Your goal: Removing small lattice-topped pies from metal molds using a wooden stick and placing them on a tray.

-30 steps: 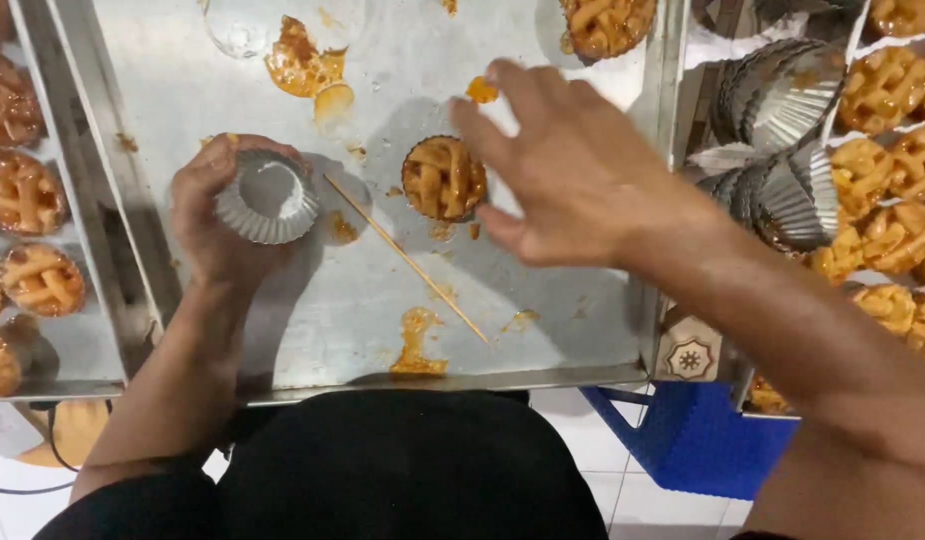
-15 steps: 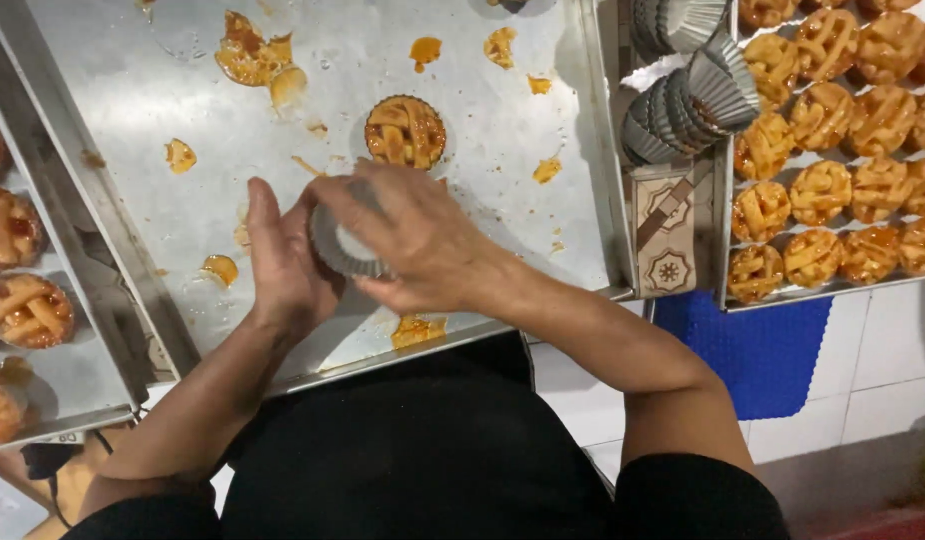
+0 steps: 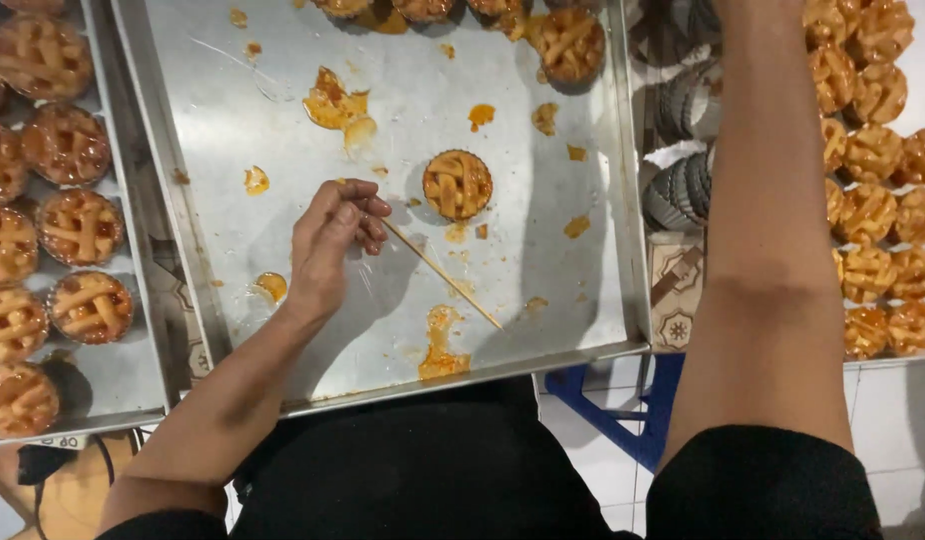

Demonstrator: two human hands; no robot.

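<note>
My left hand (image 3: 328, 240) rests on the big metal tray (image 3: 583, 300), fingers curled, with the fingertips pinched on the near end of a thin wooden stick (image 3: 443, 275). The stick lies slanting down to the right on the tray. One lattice-topped tart (image 3: 458, 185) in its fluted cup stands just right of the hand, a little apart from the stick. My right forearm (image 3: 773, 230) stretches up along the right side and leaves the picture at the top, so the right hand is hidden. Orange jam smears and crumbs (image 3: 335, 102) dot the tray.
A tray of several lattice tarts in dark cups (image 3: 78, 225) lies on the left. On the right, another tray holds several golden tarts (image 3: 878, 210). Stacks of empty fluted metal moulds (image 3: 683, 190) and a small patterned box (image 3: 675, 290) sit between the trays. More tarts (image 3: 568, 42) line the far edge.
Both hands were together around a fluted mould; now the mould is gone from them. My right arm has reached up and away to the right, and my left hand has settled on the stick.
</note>
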